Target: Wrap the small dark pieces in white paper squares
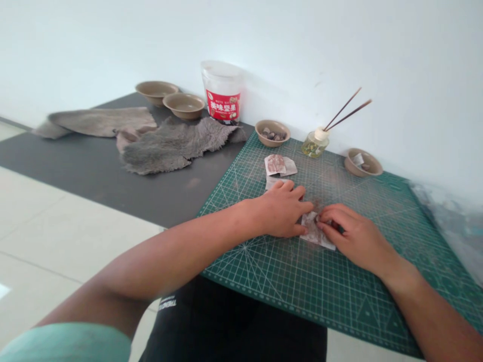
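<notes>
Paper piece [319, 235], brown-stained, sits mid-mat between near and far edges, looks part-worked: left hand [283, 208] fingers loosely spread, thumb at its left edge; right hand [349, 234] fingers narrow over it, can't tell if gripping anything. Stained papers [274, 164] near the far-left corner look done, far-edge bowl [272, 143] of dark pieces [273, 134] probably remaining. Green mat [271, 281] over dark worktop [162, 193], white wall [113, 45], pale tiled floor [94, 241].

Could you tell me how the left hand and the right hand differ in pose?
On the left hand, thumb and forefinger are spread apart; on the right hand, their tips are close together. The left hand is at the left edge of the brown-marked piece; the right hand reaches over it from the right. Both are bare, over the green mat.
</notes>
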The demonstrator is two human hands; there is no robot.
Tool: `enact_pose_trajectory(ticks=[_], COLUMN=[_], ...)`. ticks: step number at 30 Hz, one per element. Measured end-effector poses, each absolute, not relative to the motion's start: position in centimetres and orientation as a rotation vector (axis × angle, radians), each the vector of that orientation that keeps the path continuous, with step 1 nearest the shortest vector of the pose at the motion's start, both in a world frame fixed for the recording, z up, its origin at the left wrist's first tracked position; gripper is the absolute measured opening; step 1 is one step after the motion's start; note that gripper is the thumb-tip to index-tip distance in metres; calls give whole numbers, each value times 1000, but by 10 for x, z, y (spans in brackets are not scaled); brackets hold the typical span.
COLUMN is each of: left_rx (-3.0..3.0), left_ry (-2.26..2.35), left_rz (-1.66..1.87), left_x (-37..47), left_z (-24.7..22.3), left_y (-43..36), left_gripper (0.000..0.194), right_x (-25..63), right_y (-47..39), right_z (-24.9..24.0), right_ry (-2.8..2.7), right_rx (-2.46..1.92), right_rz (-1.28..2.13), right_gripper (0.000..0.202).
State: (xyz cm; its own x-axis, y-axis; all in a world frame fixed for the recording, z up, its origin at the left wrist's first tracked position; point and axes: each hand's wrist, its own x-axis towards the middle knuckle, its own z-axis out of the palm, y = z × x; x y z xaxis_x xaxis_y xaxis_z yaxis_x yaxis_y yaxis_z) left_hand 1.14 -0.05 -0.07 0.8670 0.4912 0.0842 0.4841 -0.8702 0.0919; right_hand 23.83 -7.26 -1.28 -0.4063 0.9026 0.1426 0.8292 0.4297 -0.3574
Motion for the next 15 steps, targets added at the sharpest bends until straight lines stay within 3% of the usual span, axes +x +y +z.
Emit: enact_pose_trajectory(ticks=[5,10,15], left_rx=[2960,2942,2930], left_ry=[743,812,820], left_rz=[121,134,155], left_x=[10,13,14], left_z=[2,-2,-3], left_y=[0,-1,0], left_gripper=[47,51,50], right_x=[234,241,233], right_y=[-71,-67,-71], right_z=[-12,-11,-11], right_ry=[-2445,-2365,-2431], right_rx=[-1429,-1582,-1442], right_rz=[404,240,429], right_gripper=[6,4,8])
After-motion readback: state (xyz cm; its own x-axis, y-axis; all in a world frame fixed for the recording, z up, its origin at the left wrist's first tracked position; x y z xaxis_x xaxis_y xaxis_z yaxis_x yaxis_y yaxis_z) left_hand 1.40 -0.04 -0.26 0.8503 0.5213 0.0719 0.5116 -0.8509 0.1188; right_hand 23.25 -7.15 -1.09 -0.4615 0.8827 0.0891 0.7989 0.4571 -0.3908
